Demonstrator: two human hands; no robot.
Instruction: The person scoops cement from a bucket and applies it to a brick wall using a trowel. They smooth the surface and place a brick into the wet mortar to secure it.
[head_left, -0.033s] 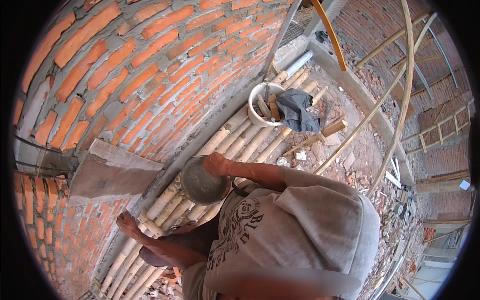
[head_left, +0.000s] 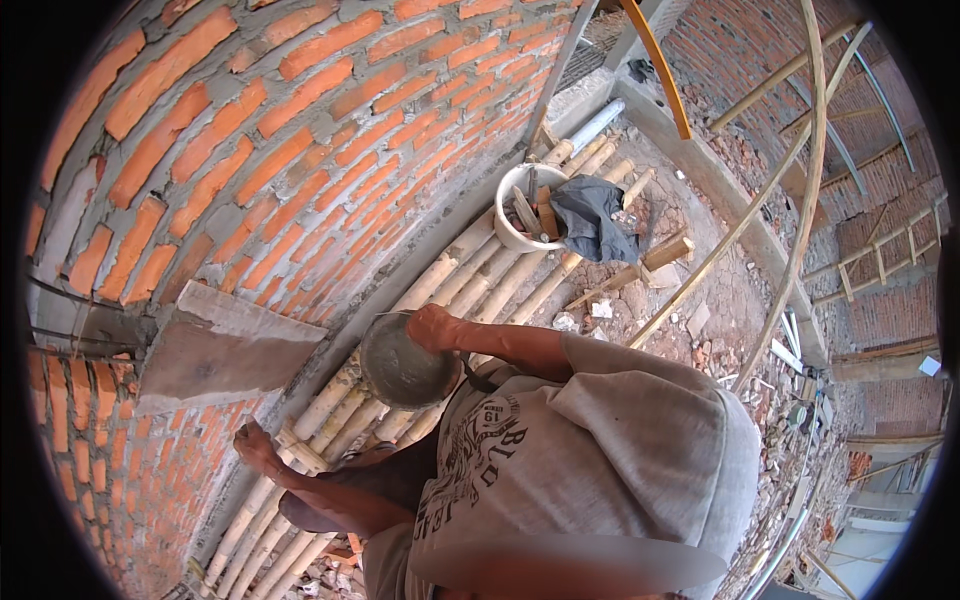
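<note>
My right hand (head_left: 430, 330) is closed over the rim of a round, grey, mortar-coated bucket (head_left: 378, 348), and its fingertips are hidden inside. Grey material coats the bucket's inside; how full it is I cannot tell. My left hand (head_left: 258, 450) is off to the left with curled fingers, close to the foot of the brick wall (head_left: 300, 150). What it holds, if anything, does not show. Between that hand and the wall's upper part leans a mortar-stained board (head_left: 225, 350). Under the bucket runs a platform of bamboo poles (head_left: 345, 415).
Further along the poles stands a white bucket (head_left: 508, 218) with wooden pieces and a dark cloth (head_left: 598, 215) over its side. Rubble (head_left: 700, 345) and wood scraps cover the ground to the right. Long bamboo poles (head_left: 740, 230) slant across there. An orange bar (head_left: 660, 70) hangs at the back.
</note>
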